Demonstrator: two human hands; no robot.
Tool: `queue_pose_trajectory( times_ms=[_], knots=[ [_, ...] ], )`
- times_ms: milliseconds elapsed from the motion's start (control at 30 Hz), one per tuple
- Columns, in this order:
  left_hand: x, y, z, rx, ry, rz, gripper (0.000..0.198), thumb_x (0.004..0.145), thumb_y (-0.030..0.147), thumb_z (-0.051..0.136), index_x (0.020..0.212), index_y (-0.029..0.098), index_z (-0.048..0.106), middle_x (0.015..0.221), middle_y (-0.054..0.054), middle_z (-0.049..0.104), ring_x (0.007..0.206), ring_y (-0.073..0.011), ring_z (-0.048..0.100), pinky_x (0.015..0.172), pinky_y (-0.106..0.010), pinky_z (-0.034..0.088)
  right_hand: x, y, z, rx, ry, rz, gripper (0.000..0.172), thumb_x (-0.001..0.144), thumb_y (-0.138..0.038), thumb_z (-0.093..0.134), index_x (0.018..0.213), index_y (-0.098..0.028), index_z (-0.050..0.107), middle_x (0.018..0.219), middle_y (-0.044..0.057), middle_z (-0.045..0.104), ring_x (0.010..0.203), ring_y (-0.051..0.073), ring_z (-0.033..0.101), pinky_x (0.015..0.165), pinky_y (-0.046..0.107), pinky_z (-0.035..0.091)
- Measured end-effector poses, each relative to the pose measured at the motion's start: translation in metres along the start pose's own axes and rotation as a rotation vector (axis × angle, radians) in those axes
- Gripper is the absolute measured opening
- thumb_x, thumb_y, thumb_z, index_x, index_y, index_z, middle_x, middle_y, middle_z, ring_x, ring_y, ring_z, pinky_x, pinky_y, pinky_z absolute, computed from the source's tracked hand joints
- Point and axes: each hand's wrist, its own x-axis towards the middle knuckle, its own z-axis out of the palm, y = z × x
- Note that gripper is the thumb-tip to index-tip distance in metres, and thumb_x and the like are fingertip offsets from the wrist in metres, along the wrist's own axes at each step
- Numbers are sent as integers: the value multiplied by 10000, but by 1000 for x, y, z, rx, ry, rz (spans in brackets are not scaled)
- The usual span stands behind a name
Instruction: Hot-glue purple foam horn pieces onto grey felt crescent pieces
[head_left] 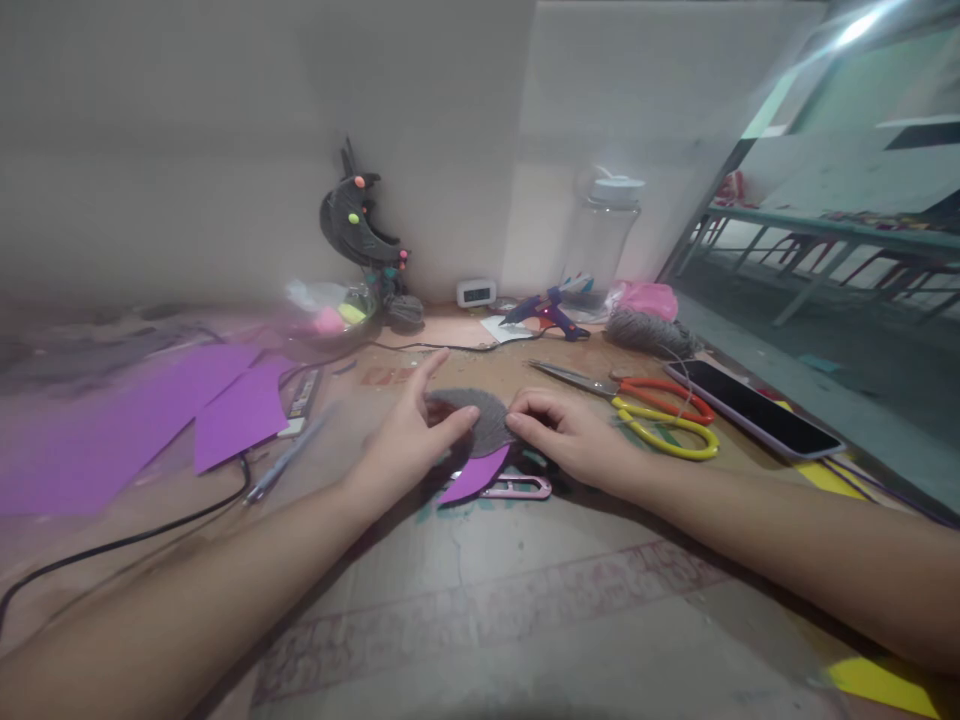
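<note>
Between my hands is a curved, crescent-like purple piece [480, 472], its upper part covered in grey yarn [491, 415]. My left hand [429, 420] holds it from the left, with the thumb lying on the grey part and the index finger raised; the other fingers are mostly hidden. At the right edge of the grey part, my right hand [559, 428] is closed in a pinch, thumb against the curled fingers. The purple tip sticks out bare toward me. Partly under it lies a pink-framed cutter [525, 487].
Scissors [637, 400] and a phone [757, 408] lie to the right. Behind are a glue gun [544, 308], a grey yarn skein [651, 335], a small clock [476, 293], a bottle [604, 230] and a dark crescent ornament [356, 225]. Purple sheets [135, 415] and a pen [281, 462] lie left.
</note>
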Motion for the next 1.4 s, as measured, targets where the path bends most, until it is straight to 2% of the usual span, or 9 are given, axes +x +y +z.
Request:
queue_pose_trajectory(
  times_ms=[100, 267, 467, 933, 1033, 1100, 1167, 1267, 1400],
  knots=[
    [2, 3, -2, -8, 37, -20, 473, 771, 311, 662, 1186, 192, 468, 714, 28, 608, 624, -121, 583, 603, -238, 445, 0, 1, -1, 24, -4, 13, 253, 926, -317, 451, 766, -172, 581, 765, 17, 577, 737, 142, 542, 677, 260, 410],
    [0, 9, 0, 32, 114, 11, 313, 763, 310, 657, 1000, 202, 485, 722, 31, 614, 607, -120, 592, 569, -221, 445, 2, 4, 0, -22, -43, -13, 159, 866, -296, 557, 901, -161, 632, 845, 30, 580, 772, 150, 533, 699, 270, 409],
    [-2, 9, 2, 46, 153, 27, 293, 768, 302, 648, 992, 208, 485, 748, 23, 618, 625, -128, 612, 573, -225, 462, 3, 7, 2, -13, -49, -19, 90, 840, -246, 581, 815, -166, 613, 807, 13, 553, 731, 133, 513, 680, 257, 400],
    [3, -1, -1, 13, 125, 5, 305, 781, 308, 651, 1023, 219, 487, 779, 15, 632, 661, -136, 632, 598, -231, 473, 3, 10, 1, -31, -55, 54, 325, 936, -338, 438, 719, -179, 619, 760, 34, 645, 751, 161, 593, 691, 278, 443],
    [3, -2, -1, -6, 135, -5, 299, 786, 312, 649, 1017, 215, 487, 789, 9, 635, 670, -133, 638, 601, -226, 479, 2, 10, 0, 4, 48, 43, 316, 953, -364, 411, 892, -183, 662, 890, 61, 672, 847, 182, 614, 744, 305, 464],
    [3, -1, -1, -33, 141, -11, 299, 789, 317, 647, 1017, 216, 482, 801, 9, 636, 683, -135, 641, 611, -231, 490, 1, 10, -1, -25, 144, 25, 272, 922, -375, 484, 1029, -191, 654, 956, 70, 660, 877, 193, 609, 769, 323, 470],
    [3, 2, 0, -47, 151, -19, 305, 787, 317, 648, 1018, 216, 476, 791, 14, 632, 674, -136, 637, 604, -233, 491, 1, 10, -1, -85, 180, -14, 264, 860, -364, 590, 1053, -195, 652, 977, 70, 643, 899, 200, 596, 800, 338, 467],
    [2, 6, 1, -31, 175, -24, 302, 782, 304, 651, 1009, 210, 475, 762, 23, 622, 642, -127, 625, 567, -214, 472, 2, 10, 1, -104, 138, -64, 217, 825, -315, 638, 1001, -190, 660, 1014, 68, 641, 974, 205, 584, 880, 355, 443],
    [0, 7, 1, -2, 175, 5, 297, 786, 307, 647, 1015, 212, 483, 804, 11, 636, 674, -130, 638, 598, -222, 489, 4, 8, 2, -68, 49, -27, 131, 842, -280, 614, 913, -184, 669, 946, 53, 659, 945, 194, 596, 871, 344, 440]
  ],
)
